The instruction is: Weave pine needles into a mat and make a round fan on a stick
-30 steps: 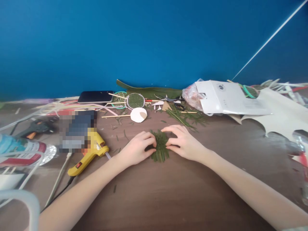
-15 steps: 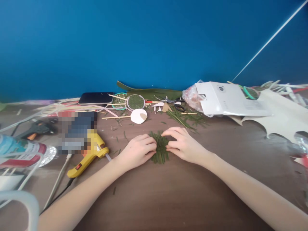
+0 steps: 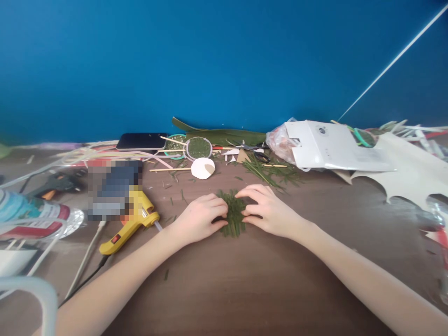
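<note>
A bunch of green needles [image 3: 233, 215] lies on the table [image 3: 245, 280], pinched between both hands. The left hand [image 3: 199, 218] presses its left side with curled fingers [image 3: 217, 205]; the right hand [image 3: 268, 210] grips its right side. A glue gun [image 3: 131, 223] lies left.

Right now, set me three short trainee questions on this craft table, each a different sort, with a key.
1. True or false: both hands touch the bundle of green needles.
2. Which lies nearer the left hand: A) yellow glue gun, B) white card pack?
3. Fill in: the phone lies by the ___ wall.

Key: 1 true, with the right hand on the other side. 2 A. 3 blue.
</note>
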Demonstrator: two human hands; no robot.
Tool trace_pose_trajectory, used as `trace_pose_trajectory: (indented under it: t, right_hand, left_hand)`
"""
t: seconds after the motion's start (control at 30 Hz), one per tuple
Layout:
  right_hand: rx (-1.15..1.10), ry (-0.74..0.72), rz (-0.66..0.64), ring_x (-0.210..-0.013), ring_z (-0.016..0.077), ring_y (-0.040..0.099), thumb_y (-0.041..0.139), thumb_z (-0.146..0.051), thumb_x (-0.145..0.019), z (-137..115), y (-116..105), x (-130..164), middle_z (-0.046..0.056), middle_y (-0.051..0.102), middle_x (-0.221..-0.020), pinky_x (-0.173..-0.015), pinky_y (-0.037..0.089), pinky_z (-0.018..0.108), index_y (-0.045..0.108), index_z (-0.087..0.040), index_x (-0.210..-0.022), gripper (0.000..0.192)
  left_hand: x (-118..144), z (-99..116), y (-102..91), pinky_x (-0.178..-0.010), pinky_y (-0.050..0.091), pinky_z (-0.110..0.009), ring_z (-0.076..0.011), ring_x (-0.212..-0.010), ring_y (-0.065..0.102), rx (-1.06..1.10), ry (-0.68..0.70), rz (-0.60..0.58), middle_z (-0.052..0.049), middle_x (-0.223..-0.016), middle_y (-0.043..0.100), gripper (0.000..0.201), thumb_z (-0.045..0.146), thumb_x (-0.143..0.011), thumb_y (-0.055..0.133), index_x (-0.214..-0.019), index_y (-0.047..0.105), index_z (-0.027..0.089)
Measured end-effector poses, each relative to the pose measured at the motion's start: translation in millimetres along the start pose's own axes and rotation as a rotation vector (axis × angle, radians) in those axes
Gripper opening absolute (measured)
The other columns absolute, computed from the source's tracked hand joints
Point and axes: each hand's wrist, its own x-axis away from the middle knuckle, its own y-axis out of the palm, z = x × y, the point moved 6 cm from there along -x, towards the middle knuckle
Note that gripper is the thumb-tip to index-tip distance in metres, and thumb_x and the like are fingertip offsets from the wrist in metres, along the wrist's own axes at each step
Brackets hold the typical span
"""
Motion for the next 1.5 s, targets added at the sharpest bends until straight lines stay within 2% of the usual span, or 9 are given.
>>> trace_pose_trajectory:
  t: [0.47, 0.57, 0.67, 0.8, 0.9, 1.23, 1.33, 1.43, 1.5]
  right_hand:
    - [0.004, -0.015, 0.003, -0.11, 0.0256, 0.045, 0.055, -0.021, -0.084, -1.7, 0.8, -1.5, 0.01, 0.06, -0.112, -0.087, 0.041, 0.044, 0.063, -0.017, -0.068, 0.019]
    - [-0.041, 0.016, -0.022, -0.111, 0.0251, 0.045, 0.055, -0.021, -0.084, 1.9, 1.9, -1.1, 0.009, 0.059, -0.114, -0.088, 0.04, 0.044, 0.062, -0.017, -0.07, 0.016]
    - [-0.114, 0.107, -0.053, -0.111, 0.0245, 0.046, 0.058, -0.025, -0.082, 8.4, 3.8, -0.2, 0.009, 0.059, -0.113, -0.089, 0.039, 0.043, 0.061, -0.019, -0.082, 0.006]
    - [-0.129, 0.255, -0.068, -0.112, 0.0261, 0.046, 0.068, -0.033, -0.072, 15.1, 5.8, 1.6, 0.009, 0.057, -0.116, -0.091, 0.038, 0.045, 0.054, -0.021, -0.104, 0.037]
    - [-0.128, 0.301, -0.094, -0.112, 0.0263, 0.045, 0.07, -0.034, -0.069, 15.5, 8.4, 2.4, 0.009, 0.055, -0.118, -0.092, 0.037, 0.044, 0.05, -0.022, -0.108, 0.045]
    - [-0.167, 0.289, -0.116, -0.112, 0.0254, 0.045, 0.068, -0.036, -0.07, 14.7, 9.5, 2.3, 0.007, 0.056, -0.116, -0.091, 0.036, 0.043, 0.051, -0.023, -0.105, 0.041]
    - [-0.198, 0.292, -0.061, -0.111, 0.0262, 0.045, 0.063, -0.035, -0.076, 14.8, 6.8, 2.0, 0.008, 0.056, -0.114, -0.091, 0.036, 0.044, 0.053, -0.023, -0.102, 0.031]
    - [-0.171, 0.342, 0.062, -0.106, 0.0251, 0.047, 0.055, -0.03, -0.082, 17.5, 1.5, 2.2, 0.008, 0.056, -0.108, -0.09, 0.036, 0.044, 0.055, -0.022, -0.094, 0.014]
    - [-0.133, 0.378, 0.113, -0.104, 0.0246, 0.047, 0.054, -0.028, -0.083, 18.5, 1.0, 1.9, 0.008, 0.055, -0.105, -0.091, 0.036, 0.044, 0.056, -0.021, -0.09, 0.01]
  left_hand:
    - [-0.2, 2.8, 1.5, -0.073, 0.041, -0.026, -0.015, -0.081, 0.051, -0.06, 0.009, 0.009, -0.003, -0.089, 0.062, 0.013, 0.023, -0.086, 0.048, -0.077, 0.056, 0.018]
    - [-0.2, 2.1, 1.6, -0.073, 0.041, -0.026, -0.015, -0.081, 0.051, -0.046, 0.002, 0.018, -0.003, -0.088, 0.062, 0.012, 0.022, -0.085, 0.049, -0.077, 0.056, 0.018]
    - [-0.5, 0.1, 2.0, -0.073, 0.041, -0.026, -0.0151, -0.081, 0.052, -0.011, -0.034, 0.003, -0.002, -0.085, 0.062, 0.009, 0.022, -0.084, 0.052, -0.077, 0.055, 0.018]
    - [-1.5, -1.9, 3.7, -0.075, 0.041, -0.028, -0.0163, -0.083, 0.052, 0.024, -0.066, -0.031, -0.002, -0.084, 0.061, 0.009, 0.024, -0.082, 0.056, -0.077, 0.053, 0.017]
    - [-2.0, -3.3, 5.0, -0.076, 0.04, -0.028, -0.0167, -0.083, 0.052, 0.03, -0.076, -0.042, -0.002, -0.084, 0.06, 0.01, 0.024, -0.082, 0.057, -0.076, 0.052, 0.017]
    - [-1.7, -4.6, 5.7, -0.077, 0.041, -0.03, -0.0165, -0.084, 0.052, 0.088, -0.083, -0.045, -0.002, -0.085, 0.06, 0.006, 0.022, -0.081, 0.056, -0.079, 0.053, 0.018]
    - [-2.0, -5.4, -2.3, -0.081, 0.042, -0.03, -0.0163, -0.089, 0.053, 0.188, -0.105, 0.011, -0.003, -0.091, 0.059, 0.003, 0.019, -0.081, 0.056, -0.083, 0.054, 0.019]
    - [-1.0, -12.2, -14.0, -0.084, 0.042, -0.034, -0.0178, -0.092, 0.052, 0.177, -0.216, 0.13, -0.003, -0.094, 0.057, 0.006, 0.018, -0.079, 0.058, -0.082, 0.053, 0.018]
    - [0.9, -19.2, -16.2, -0.083, 0.041, -0.037, -0.0201, -0.09, 0.051, 0.094, -0.336, 0.159, -0.004, -0.092, 0.057, 0.012, 0.021, -0.076, 0.062, -0.082, 0.053, 0.017]
